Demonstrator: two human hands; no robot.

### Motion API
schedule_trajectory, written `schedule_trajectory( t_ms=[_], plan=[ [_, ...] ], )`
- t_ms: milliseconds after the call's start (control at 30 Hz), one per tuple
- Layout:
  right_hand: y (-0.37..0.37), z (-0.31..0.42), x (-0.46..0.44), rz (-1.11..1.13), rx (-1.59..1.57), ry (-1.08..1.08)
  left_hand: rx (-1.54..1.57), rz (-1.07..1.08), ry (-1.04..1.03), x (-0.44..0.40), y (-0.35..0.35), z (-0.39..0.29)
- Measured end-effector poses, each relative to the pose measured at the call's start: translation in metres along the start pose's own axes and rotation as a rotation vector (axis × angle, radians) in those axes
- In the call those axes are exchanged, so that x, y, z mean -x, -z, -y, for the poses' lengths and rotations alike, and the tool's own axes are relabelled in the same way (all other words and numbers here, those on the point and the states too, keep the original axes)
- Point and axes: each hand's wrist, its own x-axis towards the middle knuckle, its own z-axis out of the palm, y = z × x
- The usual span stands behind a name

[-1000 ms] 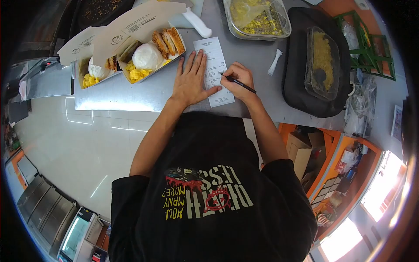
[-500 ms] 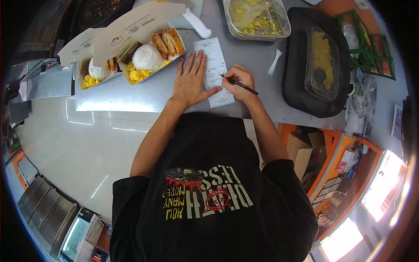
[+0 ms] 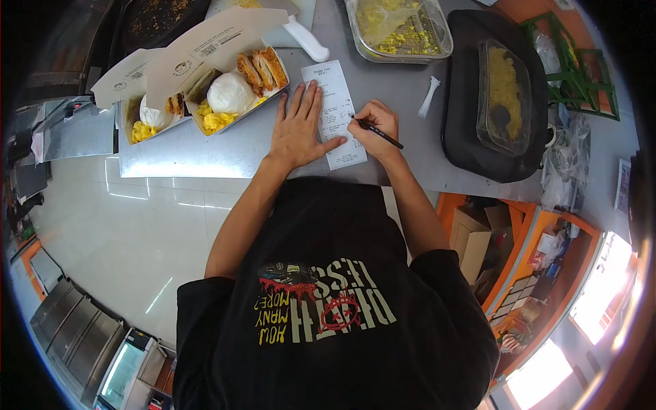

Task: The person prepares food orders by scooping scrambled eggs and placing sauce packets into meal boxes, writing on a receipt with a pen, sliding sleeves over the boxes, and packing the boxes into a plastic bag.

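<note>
A long printed receipt [image 3: 335,92] lies flat on the metal counter [image 3: 191,154]. My left hand [image 3: 297,131] rests palm down over the receipt's left edge, fingers apart, holding nothing. My right hand [image 3: 375,130] is closed around a black pen [image 3: 384,135], with the pen's tip at the receipt's printed lines. Left of my left hand stands an open food box [image 3: 236,96] with rice, yellow egg and sliced fried cutlet. A second open box [image 3: 152,119] with similar food is farther left.
At the back are a white-handled tool [image 3: 307,39] and a clear container of yellow food [image 3: 403,31]. White ties [image 3: 430,97] lie to the right. Beyond them, a black case [image 3: 465,96] bears another clear container [image 3: 506,102]. A green rack [image 3: 577,75] stands far right.
My right hand and the pen have shifted slightly right along the receipt. My left hand stays in place, and the food boxes appear almost unchanged.
</note>
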Motion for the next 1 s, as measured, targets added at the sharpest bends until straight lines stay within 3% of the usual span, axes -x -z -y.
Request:
schedule_trajectory(
  t_ms=[433, 533, 633, 733, 833, 1000],
  plan=[
    [0.002, -0.002, -0.001, 0.126, -0.116, -0.008, 0.004, 0.016, 0.004, 0.0, 0.001, 0.0],
    [0.003, 0.002, -0.002, 0.106, -0.054, 0.007, 0.003, 0.022, 0.004, 0.0, 0.0, 0.0],
    [-0.002, -0.006, 0.002, -0.074, -0.022, 0.003, 0.004, 0.015, 0.002, -0.001, 0.0, 0.0],
    [-0.003, -0.015, 0.007, -0.113, -0.129, -0.022, 0.002, 0.006, 0.003, 0.0, 0.001, 0.0],
    [-0.002, -0.004, 0.014, -0.035, -0.303, -0.004, 0.013, 0.0, -0.003, 0.0, 0.003, -0.002],
    [0.008, 0.002, 0.027, 0.109, -0.111, -0.033, 0.016, -0.016, -0.012, 0.0, 0.001, 0.0]
  ],
)
